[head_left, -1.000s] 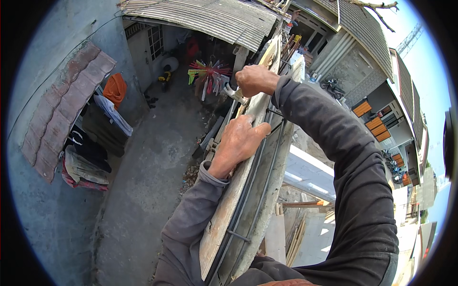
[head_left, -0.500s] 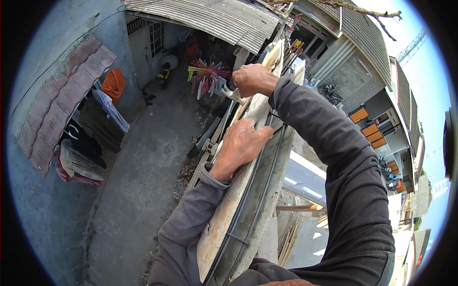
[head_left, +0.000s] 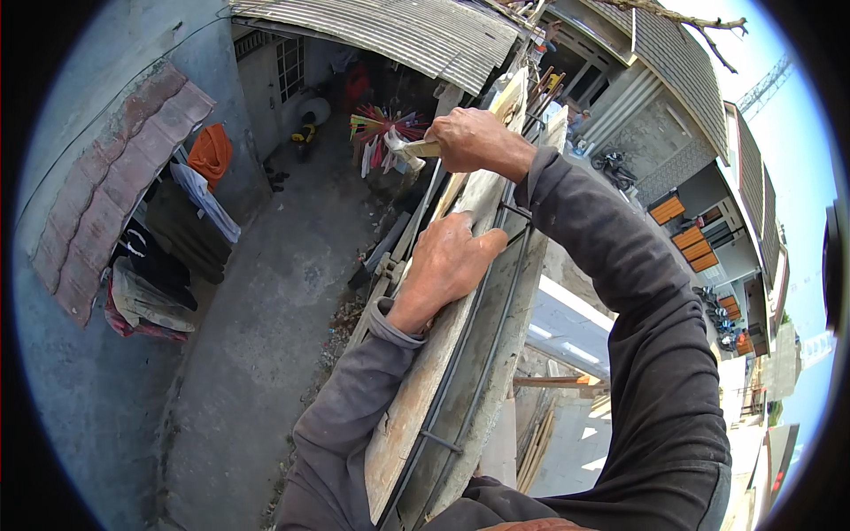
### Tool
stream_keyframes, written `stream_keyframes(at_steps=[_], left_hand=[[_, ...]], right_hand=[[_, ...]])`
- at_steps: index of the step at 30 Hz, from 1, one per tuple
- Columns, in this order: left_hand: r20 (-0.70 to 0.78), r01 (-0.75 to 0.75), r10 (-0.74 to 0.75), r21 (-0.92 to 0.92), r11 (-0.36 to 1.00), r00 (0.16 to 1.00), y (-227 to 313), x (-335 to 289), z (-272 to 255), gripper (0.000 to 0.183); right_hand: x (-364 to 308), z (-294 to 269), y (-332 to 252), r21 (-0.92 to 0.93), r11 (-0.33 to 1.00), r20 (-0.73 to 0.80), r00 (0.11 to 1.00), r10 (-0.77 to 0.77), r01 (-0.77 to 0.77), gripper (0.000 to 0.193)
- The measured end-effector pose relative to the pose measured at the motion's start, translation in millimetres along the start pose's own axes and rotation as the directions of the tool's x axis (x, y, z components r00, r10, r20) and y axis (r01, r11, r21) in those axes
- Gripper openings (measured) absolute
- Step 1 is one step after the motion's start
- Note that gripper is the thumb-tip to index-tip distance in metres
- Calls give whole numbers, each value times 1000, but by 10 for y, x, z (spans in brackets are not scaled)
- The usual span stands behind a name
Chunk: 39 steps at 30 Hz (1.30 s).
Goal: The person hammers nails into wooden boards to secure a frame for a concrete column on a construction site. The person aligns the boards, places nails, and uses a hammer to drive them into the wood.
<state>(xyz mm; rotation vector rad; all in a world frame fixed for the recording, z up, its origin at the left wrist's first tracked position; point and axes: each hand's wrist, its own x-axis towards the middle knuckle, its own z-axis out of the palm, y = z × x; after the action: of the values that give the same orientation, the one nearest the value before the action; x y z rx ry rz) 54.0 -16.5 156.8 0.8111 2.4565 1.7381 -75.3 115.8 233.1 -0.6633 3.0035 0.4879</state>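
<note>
My right hand (head_left: 474, 142) is closed round the short visible part of a hammer's handle. The pale hammer head (head_left: 403, 149) points left, out past the formwork and apart from it. Below, my left hand (head_left: 449, 265) lies over the upper edge of a long wooden board (head_left: 416, 389), its thumb out to the right and its fingers curled over the far side, tips hidden. Steel reinforcing bars (head_left: 487, 341) run alongside this board, in the narrow trough between it and a grey, cement-stained side (head_left: 509, 354).
Far below on the left lies a concrete yard (head_left: 257, 354), with clothes (head_left: 146, 292) hung under a small tiled awning (head_left: 119, 190). A corrugated roof (head_left: 390, 35) stands ahead. To the right are a white beam (head_left: 567, 327), lower ground and houses. A bare branch (head_left: 682, 18) hangs at top right.
My right hand has lifted a little and shifted right. The hammer head has swung up and left, away from the board's edge. My left hand stays on the board.
</note>
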Motion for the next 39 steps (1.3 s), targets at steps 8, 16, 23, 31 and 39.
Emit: stream_keyframes(at_steps=[8,16,23,31,39], left_hand=[[33,138,-136,-50,989,990,145,-2,-35,42],[40,111,-110,-43,993,993,44,-5,-4,34],[81,130,-136,80,988,987,276,41,-59,39],[147,298,-278,-139,944,949,255,-11,-233,91],[330,240,-137,-294,925,934,-398,240,-454,86]], right_hand=[[12,54,-41,-76,997,113,994,6,2,28],[-93,77,-85,-193,980,173,985,-15,49,28],[-248,-187,309,109,994,18,1000,25,-27,41],[-263,-208,360,176,984,31,999,4,-9,38],[-163,-277,145,247,951,246,961,126,-188,40]])
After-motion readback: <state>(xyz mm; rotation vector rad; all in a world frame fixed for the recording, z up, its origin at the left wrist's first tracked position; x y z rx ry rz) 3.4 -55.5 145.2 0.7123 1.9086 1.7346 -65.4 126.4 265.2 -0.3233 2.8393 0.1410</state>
